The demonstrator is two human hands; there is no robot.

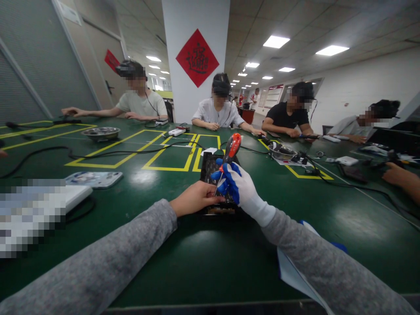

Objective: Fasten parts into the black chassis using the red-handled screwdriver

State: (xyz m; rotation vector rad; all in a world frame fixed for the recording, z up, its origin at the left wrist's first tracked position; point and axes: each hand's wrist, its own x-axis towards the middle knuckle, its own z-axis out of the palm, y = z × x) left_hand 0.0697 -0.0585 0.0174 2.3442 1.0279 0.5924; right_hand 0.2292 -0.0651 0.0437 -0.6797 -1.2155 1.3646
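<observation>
A screwdriver (233, 146) with a red and dark grey handle stands tilted in my right hand (241, 183), which wears a white glove with blue fingers. Its shaft points down at the fingertips of my left hand (197, 197). That hand is bare, with thumb and fingers brought together near the tip; whatever is between them is too small to make out. Below both hands lies a black open-topped device (213, 211) with parts showing inside. My hands hide much of its middle.
The green table (147, 249) carries yellow tape outlines. A phone-like slab (95, 179) and a white box (70, 201) lie left. A metal bowl (101, 133) stands farther back. Cables (131, 152) cross the table. Cloth (295, 271) lies under my right forearm. Several people sit opposite.
</observation>
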